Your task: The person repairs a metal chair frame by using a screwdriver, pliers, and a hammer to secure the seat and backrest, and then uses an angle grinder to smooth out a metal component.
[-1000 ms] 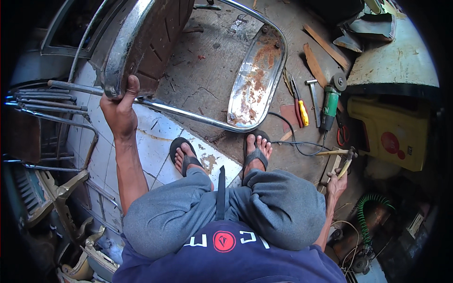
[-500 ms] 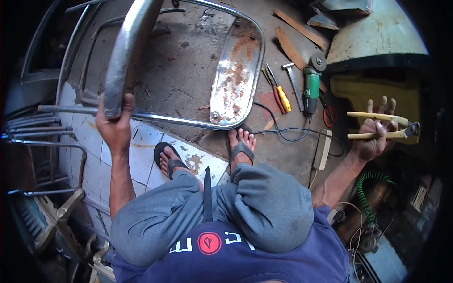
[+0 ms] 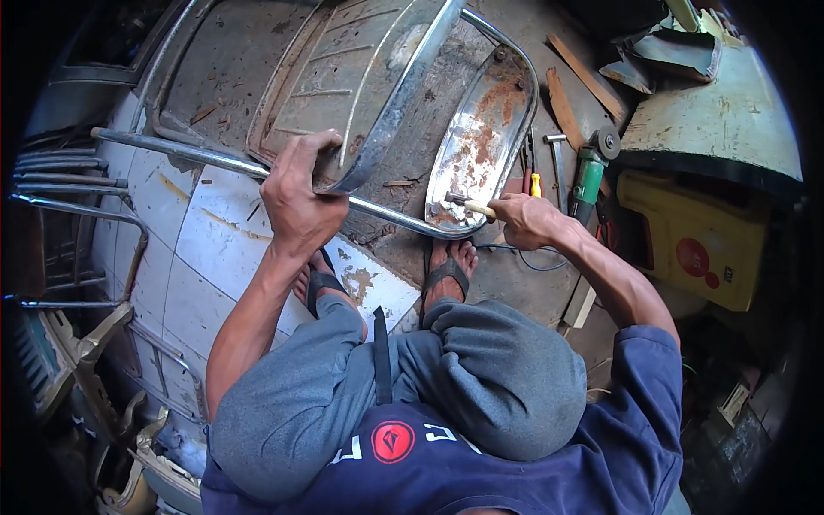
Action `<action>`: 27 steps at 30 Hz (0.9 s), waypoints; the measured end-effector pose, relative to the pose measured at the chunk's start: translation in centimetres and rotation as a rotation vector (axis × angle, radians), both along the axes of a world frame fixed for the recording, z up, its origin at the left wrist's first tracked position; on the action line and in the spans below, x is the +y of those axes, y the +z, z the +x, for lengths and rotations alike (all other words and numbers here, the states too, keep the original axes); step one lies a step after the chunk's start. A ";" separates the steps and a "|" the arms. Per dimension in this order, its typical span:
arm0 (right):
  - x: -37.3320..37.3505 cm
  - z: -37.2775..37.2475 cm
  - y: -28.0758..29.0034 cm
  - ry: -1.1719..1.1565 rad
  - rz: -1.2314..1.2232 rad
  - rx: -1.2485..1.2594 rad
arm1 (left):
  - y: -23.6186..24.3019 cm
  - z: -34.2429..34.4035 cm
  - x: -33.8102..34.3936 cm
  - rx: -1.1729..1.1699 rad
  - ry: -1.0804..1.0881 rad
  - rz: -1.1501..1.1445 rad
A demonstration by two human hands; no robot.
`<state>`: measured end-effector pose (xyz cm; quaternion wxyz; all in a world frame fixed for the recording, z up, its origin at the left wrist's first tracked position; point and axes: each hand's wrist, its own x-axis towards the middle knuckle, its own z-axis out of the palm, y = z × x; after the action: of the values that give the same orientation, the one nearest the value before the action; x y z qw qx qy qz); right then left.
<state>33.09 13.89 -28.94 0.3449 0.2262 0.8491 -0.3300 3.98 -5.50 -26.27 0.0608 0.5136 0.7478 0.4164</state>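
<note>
Left hand (image 3: 300, 199) grips a curved, chrome-edged panel (image 3: 398, 113) over a bent chrome-tube frame (image 3: 390, 217). Right hand (image 3: 528, 219) clasps yellow-handled steel pincers (image 3: 474, 205) at the frame's right end.

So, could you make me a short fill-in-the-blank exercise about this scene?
The right hand holds a pale-handled tool over a ____-stained metal panel.
The left hand grips a metal frame to the panel's ____.
The angle grinder has a ____ body.
The container with red circles is ____.

Missing words: rust; left; green; yellow.
</note>
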 end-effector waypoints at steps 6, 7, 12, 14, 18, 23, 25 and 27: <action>1.9 -3.0 -1.4 0.357 -0.047 -0.134 | -0.5 0.1 0.2 -0.025 0.018 0.018; 2.3 -3.5 -1.7 0.360 -0.083 -0.156 | -0.6 0.1 0.2 -0.016 0.015 0.039; 4.2 -6.3 -1.4 0.491 -0.180 -0.151 | -0.7 0.1 0.1 -0.022 0.033 0.040; 3.8 -6.5 -1.2 0.531 -0.213 -0.184 | -0.9 0.1 0.0 -0.022 0.034 0.027; 1.7 -5.0 -1.6 0.381 -0.129 -0.240 | -0.7 0.4 -0.5 -0.006 0.050 -0.039; 1.7 1.1 -5.7 0.287 -0.260 0.064 | -0.9 0.2 0.2 0.013 -0.020 -0.005; 2.0 3.1 -8.0 0.785 -0.010 0.291 | -1.1 0.4 0.3 0.017 -0.044 -0.019; 1.4 -1.5 -4.9 0.583 -0.149 0.049 | -2.4 0.4 -0.4 0.069 -0.058 -0.059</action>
<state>31.58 15.31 -33.87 0.4201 -0.0612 0.8598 -0.2838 4.43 -5.88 -28.67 0.0620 0.5473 0.7460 0.3744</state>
